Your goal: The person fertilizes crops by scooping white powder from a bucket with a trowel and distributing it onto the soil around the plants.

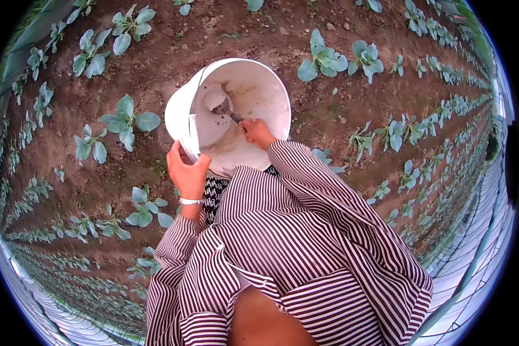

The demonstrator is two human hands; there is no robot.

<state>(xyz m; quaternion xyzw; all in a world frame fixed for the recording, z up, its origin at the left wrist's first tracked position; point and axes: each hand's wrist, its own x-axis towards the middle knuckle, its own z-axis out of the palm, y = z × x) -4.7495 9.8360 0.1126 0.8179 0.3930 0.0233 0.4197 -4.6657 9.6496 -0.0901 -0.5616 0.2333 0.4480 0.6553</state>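
A white bucket [181, 109] is tilted so that its mouth faces me, with brown smears on the inner wall. My left hand [188, 176] grips its rim at the lower left, fingers outside and thumb over the edge. Inside the mouth, my right hand [256, 132] is closed around the dark handle of a small scoop [235, 117]. The scoop's head reaches toward the bucket's bottom, where a pale clump [214, 99] and dark specks show. Whether the clump lies in the scoop or on the bottom is hard to tell.
Rows of leafy green seedlings [326, 60] grow in brown soil [150, 86] on both sides of the bucket. More plants [127, 122] stand close to its left. Pale sheeting with curved ribs [473, 248] borders the field at the right.
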